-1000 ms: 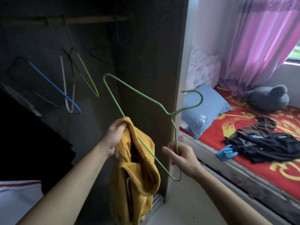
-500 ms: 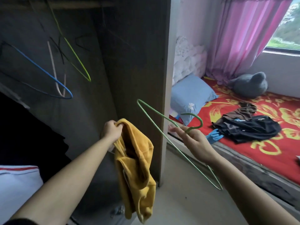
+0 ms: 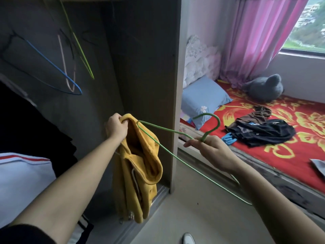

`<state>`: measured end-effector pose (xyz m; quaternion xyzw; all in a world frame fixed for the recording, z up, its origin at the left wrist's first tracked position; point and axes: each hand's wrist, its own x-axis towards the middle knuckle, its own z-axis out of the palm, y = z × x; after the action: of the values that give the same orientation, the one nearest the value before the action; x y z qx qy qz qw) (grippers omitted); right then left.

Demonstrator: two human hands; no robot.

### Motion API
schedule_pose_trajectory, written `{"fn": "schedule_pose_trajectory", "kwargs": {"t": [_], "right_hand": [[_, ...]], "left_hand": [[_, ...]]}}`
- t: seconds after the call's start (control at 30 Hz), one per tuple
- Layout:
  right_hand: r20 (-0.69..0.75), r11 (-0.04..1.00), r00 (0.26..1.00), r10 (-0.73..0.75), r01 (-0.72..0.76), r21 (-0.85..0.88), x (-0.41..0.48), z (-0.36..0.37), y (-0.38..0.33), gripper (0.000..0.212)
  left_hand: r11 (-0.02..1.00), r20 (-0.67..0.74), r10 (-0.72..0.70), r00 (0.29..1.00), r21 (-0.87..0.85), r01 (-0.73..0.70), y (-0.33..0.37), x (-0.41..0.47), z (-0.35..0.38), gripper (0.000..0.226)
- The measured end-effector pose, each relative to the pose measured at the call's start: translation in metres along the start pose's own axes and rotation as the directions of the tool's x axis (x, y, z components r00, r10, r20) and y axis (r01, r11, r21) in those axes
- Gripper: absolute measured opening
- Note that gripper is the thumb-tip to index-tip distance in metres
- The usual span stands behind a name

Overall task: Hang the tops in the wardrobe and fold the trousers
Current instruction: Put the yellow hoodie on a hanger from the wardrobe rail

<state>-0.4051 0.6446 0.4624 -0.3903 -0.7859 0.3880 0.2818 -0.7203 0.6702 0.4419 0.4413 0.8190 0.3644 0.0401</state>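
Feeding a green wire hanger (image 3: 219, 122) into a yellow top (image 3: 140, 166) at the open wardrobe (image 3: 144, 67), we grip the garment's rim in our curled left hand (image 3: 117, 128) and pinch the hanger's neck, just under its hook, in our right hand (image 3: 211, 152). One shoulder tip sits at the mouth of the opening; the rest of the top hangs bunched below the left hand, beside the wardrobe's side panel. To do this well, we judge, the left hand should stretch the opening wide while the right slides the wire in at a slant, one shoulder first, then levels it. The thin wire could snag in the folds. Dark clothes (image 3: 260, 132) lie on the bed (image 3: 299, 147).
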Motion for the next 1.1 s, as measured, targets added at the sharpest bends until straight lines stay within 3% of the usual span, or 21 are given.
{"fn": "schedule_pose_trajectory", "kwargs": {"t": [0.17,0.27,0.4,0.53,0.63,0.8,0.87,0.93,1.03,1.1], "right_hand": [[0.138,0.998,0.989,0.047,-0.043,-0.037,-0.006,0.006,-0.006,0.027],[0.164,0.997,0.984,0.074,-0.069,-0.035,0.000,0.023,-0.004,0.027],[0.116,0.980,0.980,0.162,-0.173,0.094,0.019,0.061,-0.003,0.032],[0.077,0.920,0.964,0.253,-0.265,0.290,0.030,0.077,-0.003,0.035],[0.120,0.889,0.958,0.260,-0.286,0.358,0.032,0.069,-0.001,0.037],[0.376,0.969,0.910,0.173,-0.226,0.102,0.025,0.056,-0.024,0.033],[0.449,0.965,0.876,0.176,-0.245,0.099,0.020,0.054,-0.031,0.033],[0.478,0.959,0.856,0.194,-0.268,0.091,0.017,0.058,-0.029,0.032],[0.319,0.945,0.913,0.253,-0.304,0.119,0.015,0.074,-0.021,0.033],[0.149,0.920,0.950,0.274,-0.304,0.249,0.014,0.081,-0.010,0.033]], "left_hand": [[0.999,-0.046,-0.017,0.999,0.045,0.019,-0.015,-0.006,-0.016,0.014],[0.997,0.025,0.059,0.998,0.049,-0.061,-0.011,-0.016,-0.019,0.014],[0.959,0.131,0.253,0.959,-0.164,-0.231,0.019,-0.043,-0.021,0.012],[0.865,0.091,0.309,0.947,-0.439,-0.240,0.042,-0.058,-0.042,0.008],[0.848,0.017,0.370,0.929,-0.416,-0.330,0.038,-0.057,-0.060,0.007],[0.914,-0.085,0.300,0.950,-0.259,-0.311,0.018,-0.033,-0.076,0.010],[0.912,-0.070,0.296,0.953,-0.277,-0.304,0.018,-0.036,-0.077,0.015],[0.870,-0.010,0.314,0.949,-0.398,-0.292,0.029,-0.050,-0.073,0.017],[0.760,0.104,0.395,0.913,-0.595,-0.261,0.056,-0.079,-0.062,0.020],[0.716,0.130,0.419,0.899,-0.656,-0.239,0.064,-0.089,-0.059,0.018]]}}
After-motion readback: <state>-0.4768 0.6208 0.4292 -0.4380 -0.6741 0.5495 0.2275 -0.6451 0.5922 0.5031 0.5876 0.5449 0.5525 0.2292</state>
